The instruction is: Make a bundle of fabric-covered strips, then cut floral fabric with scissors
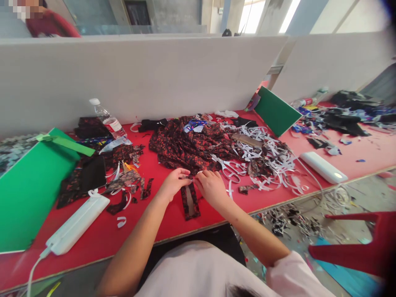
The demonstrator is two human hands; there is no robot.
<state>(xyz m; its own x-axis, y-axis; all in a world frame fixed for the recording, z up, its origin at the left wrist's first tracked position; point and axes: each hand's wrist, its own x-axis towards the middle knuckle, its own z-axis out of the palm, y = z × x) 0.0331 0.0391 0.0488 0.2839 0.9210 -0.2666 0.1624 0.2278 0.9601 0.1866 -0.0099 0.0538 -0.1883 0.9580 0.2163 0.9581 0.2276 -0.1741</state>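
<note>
Both hands meet near the table's front edge over a narrow strip of black-and-red floral fabric [187, 205]. My left hand [173, 184] pinches its upper end, with thumb and fingertips together. Close beside it, my right hand [213, 189] has its fingers curled down at the same end; a small bit of white shows at its fingertips. Toward me, the strip's lower part lies flat on the red table [167, 222]. Just beyond my hands spreads a crumpled heap of the same floral fabric [192, 142]. White-handled scissors [232, 170] rest right of my right hand.
White ribbon scraps [278, 165] pile up at right. A white power bank [323, 167] and a long white device with a cable [77, 225] lie on the table. Green boards [276, 110] stand either side. At left are a plastic bottle [113, 126] and a black phone [93, 173].
</note>
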